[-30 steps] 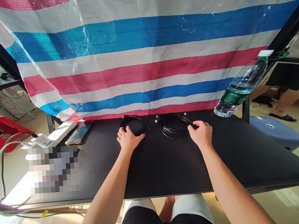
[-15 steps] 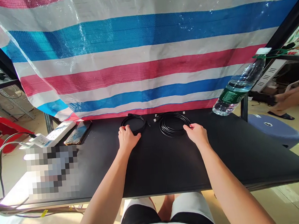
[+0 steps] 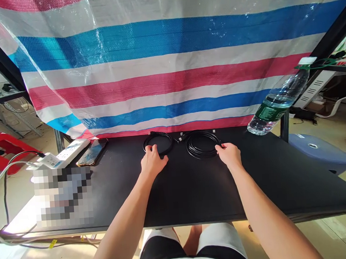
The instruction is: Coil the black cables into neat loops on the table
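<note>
Two black coiled cables lie at the back of the black table. My left hand rests on the near edge of the smaller left coil, fingers curled over it. My right hand pinches the right rim of the larger right coil. Both coils lie flat on the table, their plug ends pointing toward the striped tarp.
A striped red, white and blue tarp hangs behind the table. A water bottle stands at the back right. A phone and a white power strip lie at the left. A blue stool and a red stool flank the table.
Both hands stay on their coils with only slight shifts; the left hand has slid a little right. A person walking at the far right has left the view.
</note>
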Demonstrator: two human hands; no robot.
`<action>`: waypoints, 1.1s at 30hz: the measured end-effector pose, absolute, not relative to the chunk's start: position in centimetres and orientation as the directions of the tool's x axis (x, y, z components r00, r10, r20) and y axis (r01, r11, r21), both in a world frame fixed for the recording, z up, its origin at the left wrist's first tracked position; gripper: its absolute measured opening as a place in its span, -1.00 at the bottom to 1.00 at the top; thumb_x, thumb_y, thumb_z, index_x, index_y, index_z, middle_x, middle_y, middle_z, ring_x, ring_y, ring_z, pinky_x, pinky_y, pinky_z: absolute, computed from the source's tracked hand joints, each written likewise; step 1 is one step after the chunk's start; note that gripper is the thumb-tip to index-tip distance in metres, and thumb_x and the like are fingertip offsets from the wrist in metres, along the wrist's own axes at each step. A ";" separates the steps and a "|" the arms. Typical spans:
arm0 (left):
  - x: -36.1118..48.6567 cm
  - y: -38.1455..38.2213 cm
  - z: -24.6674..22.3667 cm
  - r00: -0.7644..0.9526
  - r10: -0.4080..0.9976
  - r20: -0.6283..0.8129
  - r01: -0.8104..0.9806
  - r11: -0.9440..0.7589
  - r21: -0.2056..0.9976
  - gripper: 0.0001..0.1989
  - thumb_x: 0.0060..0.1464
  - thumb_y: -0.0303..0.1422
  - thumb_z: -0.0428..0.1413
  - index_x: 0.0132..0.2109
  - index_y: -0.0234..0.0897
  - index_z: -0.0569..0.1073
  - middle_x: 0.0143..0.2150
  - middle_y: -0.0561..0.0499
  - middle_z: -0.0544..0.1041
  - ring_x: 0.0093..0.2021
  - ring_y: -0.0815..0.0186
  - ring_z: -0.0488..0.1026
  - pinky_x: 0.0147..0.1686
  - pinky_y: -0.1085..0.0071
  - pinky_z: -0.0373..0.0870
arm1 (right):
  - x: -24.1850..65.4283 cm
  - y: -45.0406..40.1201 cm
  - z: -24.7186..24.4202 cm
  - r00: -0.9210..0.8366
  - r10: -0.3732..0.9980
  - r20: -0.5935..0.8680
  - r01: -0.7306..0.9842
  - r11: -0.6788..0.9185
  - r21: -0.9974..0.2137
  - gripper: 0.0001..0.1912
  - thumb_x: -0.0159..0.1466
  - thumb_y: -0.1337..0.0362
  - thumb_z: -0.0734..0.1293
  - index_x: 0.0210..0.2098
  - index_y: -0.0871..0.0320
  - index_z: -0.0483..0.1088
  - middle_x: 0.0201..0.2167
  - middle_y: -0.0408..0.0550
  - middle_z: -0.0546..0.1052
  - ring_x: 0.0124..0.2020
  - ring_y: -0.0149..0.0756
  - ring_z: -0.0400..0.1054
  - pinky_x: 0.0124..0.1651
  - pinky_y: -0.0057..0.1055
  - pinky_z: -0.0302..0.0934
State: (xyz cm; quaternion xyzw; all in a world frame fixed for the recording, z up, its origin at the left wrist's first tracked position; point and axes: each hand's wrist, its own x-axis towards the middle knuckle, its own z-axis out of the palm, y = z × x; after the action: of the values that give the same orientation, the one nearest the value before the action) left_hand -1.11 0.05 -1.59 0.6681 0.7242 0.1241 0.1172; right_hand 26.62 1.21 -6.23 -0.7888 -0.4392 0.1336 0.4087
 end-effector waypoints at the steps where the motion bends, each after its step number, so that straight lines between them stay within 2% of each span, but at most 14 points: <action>1: -1.1 0.0 -1.6 -0.083 0.997 0.001 0.935 0.078 0.346 -0.47 0.06 -0.18 0.07 0.18 -0.21 0.28 0.24 -0.24 0.22 0.01 0.05 0.50 -0.08 0.22 0.44 | 26.5 1.2 -6.2 0.588 0.794 0.154 0.569 -0.271 -0.776 -0.80 -0.03 0.18 0.36 -0.69 0.03 0.29 -0.70 -0.03 0.43 -0.52 -0.13 0.37 -0.43 -0.31 0.12; 5: -1.1 0.0 -1.8 -0.098 0.995 0.029 0.918 0.079 0.389 -0.45 0.05 -0.19 0.10 0.18 -0.21 0.29 0.23 -0.23 0.23 -0.02 0.07 0.51 -0.08 0.21 0.45 | 26.0 1.2 -6.1 0.650 0.739 0.179 0.414 -0.148 -0.898 -0.82 -0.05 0.15 0.36 -0.65 0.06 0.31 -0.74 -0.13 0.37 -0.57 -0.21 0.32 -0.44 -0.33 0.12; 7: -1.1 0.1 -2.0 -0.098 0.993 0.069 0.903 0.060 0.425 -0.45 0.03 -0.19 0.11 0.18 -0.21 0.29 0.22 -0.22 0.24 -0.02 0.07 0.51 -0.09 0.20 0.46 | 25.6 1.1 -5.9 0.670 0.721 0.178 0.260 -0.004 -0.966 -0.77 -0.07 0.08 0.37 -0.56 0.09 0.34 -0.72 -0.17 0.37 -0.58 -0.26 0.30 -0.47 -0.35 0.12; 9: -1.1 0.2 -2.4 -0.087 0.987 0.135 0.879 0.013 0.477 -0.44 0.03 -0.17 0.11 0.17 -0.23 0.30 0.20 -0.23 0.27 0.02 0.04 0.48 -0.07 0.17 0.46 | 25.3 1.1 -5.6 0.674 0.706 0.215 0.144 0.160 -0.977 -0.66 -0.09 -0.03 0.39 -0.49 0.11 0.36 -0.70 -0.19 0.38 -0.60 -0.30 0.28 -0.50 -0.37 0.13; 12: -1.2 0.4 -3.2 -0.015 0.959 0.283 0.816 -0.152 0.557 -0.42 0.01 -0.09 0.13 0.14 -0.25 0.34 0.14 -0.23 0.33 0.12 -0.01 0.39 0.02 0.12 0.41 | 24.7 0.8 -5.2 0.667 0.671 0.324 0.117 0.335 -0.935 -0.55 -0.13 -0.12 0.41 -0.46 0.12 0.38 -0.68 -0.21 0.38 -0.61 -0.35 0.27 -0.52 -0.39 0.14; 16: -0.9 0.3 -4.0 0.222 0.880 0.421 0.672 -0.451 0.588 -0.39 -0.02 -0.03 0.15 0.12 -0.26 0.37 0.13 -0.23 0.39 0.17 -0.01 0.32 0.13 0.05 0.30 | 24.1 0.3 -4.9 0.599 0.687 0.412 0.131 0.424 -0.896 -0.53 -0.12 -0.13 0.44 -0.45 0.13 0.40 -0.66 -0.20 0.40 -0.61 -0.38 0.27 -0.52 -0.40 0.17; 18: -0.4 0.0 -4.2 0.361 0.837 0.411 0.595 -0.546 0.590 -0.43 -0.02 -0.04 0.17 0.08 -0.25 0.40 0.10 -0.22 0.44 0.14 0.01 0.34 0.12 0.04 0.29 | 23.8 0.1 -4.9 0.547 0.716 0.434 0.124 0.444 -0.887 -0.54 -0.10 -0.13 0.45 -0.44 0.13 0.40 -0.66 -0.19 0.41 -0.62 -0.39 0.26 -0.52 -0.40 0.17; 21: 0.5 -0.3 -4.5 0.458 0.806 0.374 0.516 -0.584 0.627 -0.69 0.08 -0.12 0.10 -0.12 -0.21 0.48 -0.09 -0.13 0.55 0.00 0.09 0.44 0.05 0.06 0.32 | 23.3 -0.1 -4.9 0.485 0.755 0.442 0.092 0.458 -0.884 -0.56 -0.10 -0.11 0.46 -0.46 0.12 0.40 -0.66 -0.20 0.41 -0.64 -0.41 0.23 -0.53 -0.40 0.16; 24: 1.2 -0.1 -4.9 0.358 0.854 0.376 0.430 -0.509 0.746 -0.78 0.18 -0.22 -0.03 -0.29 -0.20 0.43 -0.30 -0.07 0.57 -0.21 0.21 0.50 -0.08 0.17 0.38 | 23.0 -0.1 -5.0 0.443 0.776 0.450 0.072 0.469 -0.880 -0.58 -0.10 -0.09 0.47 -0.48 0.11 0.41 -0.66 -0.18 0.41 -0.63 -0.41 0.22 -0.53 -0.40 0.13; 27: 1.4 0.3 -5.3 0.177 0.920 0.349 0.248 -0.385 0.889 -0.77 0.19 -0.17 -0.08 -0.31 -0.20 0.34 -0.45 0.02 0.50 -0.43 0.32 0.44 -0.34 0.34 0.39 | 23.2 0.0 -5.3 0.422 0.774 0.471 0.110 0.472 -0.875 -0.59 -0.03 -0.11 0.40 -0.46 0.11 0.43 -0.60 -0.13 0.44 -0.60 -0.38 0.22 -0.51 -0.39 0.12; 30: 1.1 0.5 -5.3 0.050 0.950 0.307 0.143 -0.312 0.939 -0.71 0.16 -0.08 -0.07 -0.32 -0.20 0.30 -0.61 0.16 0.31 -0.62 0.42 0.23 -0.57 0.47 0.19 | 24.0 0.2 -5.6 0.514 0.713 0.477 0.286 0.382 -0.879 -0.57 0.12 -0.11 0.24 -0.40 0.12 0.46 -0.50 -0.02 0.50 -0.51 -0.28 0.29 -0.43 -0.32 0.19; 33: 0.4 0.4 -4.8 -0.019 0.943 0.331 0.147 -0.325 0.934 -0.67 0.10 -0.04 -0.02 -0.40 -0.21 0.29 -0.66 0.20 0.17 -0.64 0.47 0.08 -0.61 0.49 0.03 | 25.3 0.4 -5.7 0.597 0.630 0.497 0.575 0.096 -0.813 -0.63 0.16 0.03 0.20 -0.28 0.16 0.48 -0.31 0.10 0.56 -0.26 -0.11 0.38 -0.16 -0.18 0.27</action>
State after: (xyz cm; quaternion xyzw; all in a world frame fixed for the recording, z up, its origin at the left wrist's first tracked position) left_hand 0.42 0.42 -4.78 0.5998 0.4546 0.5502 0.3617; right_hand 25.26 0.40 -5.70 -0.6719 -0.4483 0.0235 0.5891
